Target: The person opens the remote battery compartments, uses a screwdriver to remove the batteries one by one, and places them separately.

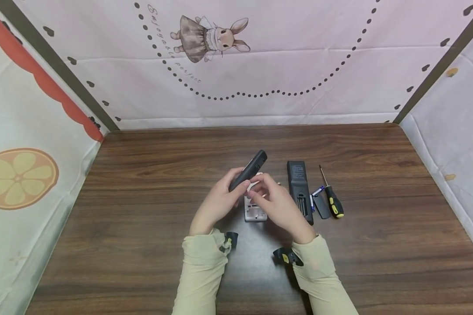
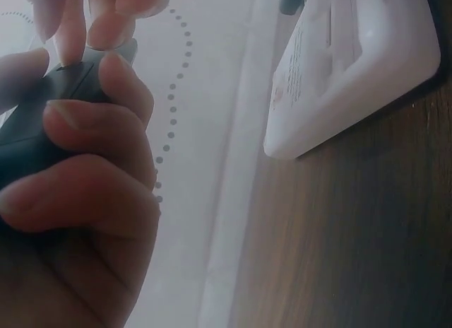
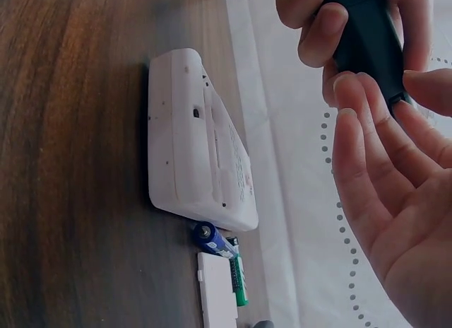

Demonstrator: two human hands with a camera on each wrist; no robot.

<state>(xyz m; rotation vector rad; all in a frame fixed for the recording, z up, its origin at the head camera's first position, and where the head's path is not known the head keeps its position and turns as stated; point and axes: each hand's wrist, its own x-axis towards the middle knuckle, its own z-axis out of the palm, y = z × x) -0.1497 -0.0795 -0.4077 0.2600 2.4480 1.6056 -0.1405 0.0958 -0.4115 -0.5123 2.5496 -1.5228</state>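
My left hand (image 1: 220, 197) grips a black remote control (image 1: 249, 170), tilted up above the table, its fingers and thumb wrapped round the sides. Fingertips of my right hand (image 1: 277, 203) touch its near end; in the right wrist view, one fingertip sits at the small notch of the remote's cover (image 3: 378, 59), the other fingers fairly straight beside it. Under the hands lies a white plastic device (image 1: 255, 214), back side up, partly hidden by them. A blue battery (image 3: 212, 237), a green battery (image 3: 239, 275) and a white cover (image 3: 217, 289) lie beside it.
Right of my hands lies a second black remote (image 1: 298, 179), its battery compartment uncovered. Next to it are blue-and-white batteries (image 1: 318, 190), a dark cover (image 1: 322, 207) and a yellow-and-black screwdriver (image 1: 333, 202). Printed cloth (image 1: 236, 107) stands around the wooden table (image 1: 150, 175).
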